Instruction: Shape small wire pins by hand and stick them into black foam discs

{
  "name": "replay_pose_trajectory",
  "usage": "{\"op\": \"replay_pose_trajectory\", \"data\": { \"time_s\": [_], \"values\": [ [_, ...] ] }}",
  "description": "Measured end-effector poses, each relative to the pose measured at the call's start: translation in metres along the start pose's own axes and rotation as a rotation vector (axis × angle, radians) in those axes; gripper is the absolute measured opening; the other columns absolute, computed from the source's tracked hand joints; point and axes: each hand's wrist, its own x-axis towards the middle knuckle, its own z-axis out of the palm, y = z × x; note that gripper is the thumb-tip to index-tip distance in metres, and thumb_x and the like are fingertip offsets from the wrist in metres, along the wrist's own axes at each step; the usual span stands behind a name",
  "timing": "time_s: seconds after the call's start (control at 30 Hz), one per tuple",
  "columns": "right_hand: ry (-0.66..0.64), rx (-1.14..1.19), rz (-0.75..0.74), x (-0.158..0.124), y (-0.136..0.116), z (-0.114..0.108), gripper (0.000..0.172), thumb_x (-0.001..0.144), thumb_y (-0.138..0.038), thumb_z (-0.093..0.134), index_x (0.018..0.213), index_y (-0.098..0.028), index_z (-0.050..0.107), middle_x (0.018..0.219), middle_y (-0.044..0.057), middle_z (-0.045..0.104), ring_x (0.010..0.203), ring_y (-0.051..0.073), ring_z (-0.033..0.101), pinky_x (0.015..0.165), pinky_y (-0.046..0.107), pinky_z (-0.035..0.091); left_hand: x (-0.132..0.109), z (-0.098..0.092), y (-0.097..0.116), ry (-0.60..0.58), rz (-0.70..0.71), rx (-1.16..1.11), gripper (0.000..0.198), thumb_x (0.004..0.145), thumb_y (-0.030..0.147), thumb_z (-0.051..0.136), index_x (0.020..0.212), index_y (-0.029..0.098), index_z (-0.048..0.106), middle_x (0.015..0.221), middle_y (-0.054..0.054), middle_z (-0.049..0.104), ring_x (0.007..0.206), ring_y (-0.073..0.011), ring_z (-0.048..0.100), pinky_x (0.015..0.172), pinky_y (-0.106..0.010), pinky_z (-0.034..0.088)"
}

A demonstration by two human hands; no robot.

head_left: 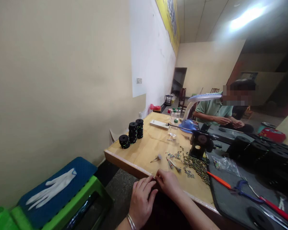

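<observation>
My left hand is at the front edge of the wooden table, fingers stretched toward my right hand and the thumb apart from them. My right hand touches the left one's fingertips, its thumb and fingers pinched together. Whatever may be in that pinch is too small to make out. A ruler-like strip runs along the edge by my fingers. Just beyond lie a thin stem with a pale rounded end and slender pointed pieces. Small dark and gold bead-like bits are heaped to their right.
Black spools stand at the table's left. A black clamp-like device, blue lamp base and bottles are beyond. Pliers lie on a dark mat. A co-worker sits opposite. A white glove lies on a stool.
</observation>
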Motion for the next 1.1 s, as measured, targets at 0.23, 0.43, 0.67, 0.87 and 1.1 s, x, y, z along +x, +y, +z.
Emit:
{"op": "replay_pose_trajectory", "data": {
  "time_s": [0.23, 0.43, 0.67, 0.87, 1.1],
  "values": [
    [-0.02, -0.003, -0.011, 0.001, 0.0, -0.001, 0.021, 0.086, -0.029, 0.046, 0.085, -0.019, 0.064, 0.078, 0.004, 0.069, 0.072, 0.014, 0.062, 0.057, 0.021, 0.025, 0.0, 0.004, -0.004, -0.023, -0.02, 0.137, 0.033, 0.089, 0.026, 0.047, 0.122, 0.023, 0.053, 0.128, -0.004, 0.054, 0.113, -0.0226, 0.047, 0.091, -0.039, 0.034],
    [-0.031, 0.014, 0.022, 0.002, -0.002, -0.003, 0.021, 0.085, -0.03, 0.048, 0.086, -0.019, 0.064, 0.08, 0.006, 0.069, 0.073, 0.015, 0.061, 0.059, 0.022, 0.026, 0.003, 0.002, 0.004, -0.022, -0.081, 0.159, 0.039, 0.085, 0.024, 0.051, 0.124, 0.019, 0.051, 0.126, -0.004, 0.056, 0.109, -0.0229, 0.045, 0.091, -0.038, 0.033],
    [-0.063, 0.083, 0.064, -0.002, 0.003, -0.012, 0.017, 0.079, -0.026, 0.051, 0.081, -0.018, 0.066, 0.073, 0.003, 0.067, 0.068, 0.013, 0.058, 0.058, 0.02, 0.027, 0.012, -0.002, 0.016, -0.136, -0.135, 0.226, 0.042, 0.083, 0.023, 0.053, 0.125, 0.017, 0.053, 0.127, -0.005, 0.055, 0.103, -0.0242, 0.046, 0.088, -0.04, 0.031],
    [-0.097, 0.155, 0.14, -0.009, 0.022, -0.02, 0.017, 0.073, -0.019, 0.049, 0.075, -0.015, 0.066, 0.074, 0.003, 0.066, 0.064, 0.009, 0.054, 0.055, 0.017, 0.027, 0.019, -0.004, 0.024, -0.202, -0.164, 0.301, 0.042, 0.083, 0.032, 0.055, 0.121, 0.014, 0.057, 0.123, -0.008, 0.058, 0.096, -0.0243, 0.048, 0.087, -0.042, 0.031],
    [-0.094, 0.167, 0.219, -0.03, 0.043, -0.03, 0.016, 0.072, -0.019, 0.048, 0.074, -0.015, 0.063, 0.071, 0.002, 0.065, 0.062, 0.009, 0.052, 0.054, 0.016, 0.026, 0.023, -0.005, 0.027, -0.244, -0.157, 0.342, 0.043, 0.083, 0.03, 0.056, 0.121, 0.012, 0.057, 0.122, -0.011, 0.058, 0.094, -0.0243, 0.05, 0.085, -0.041, 0.032]
  ]
}}
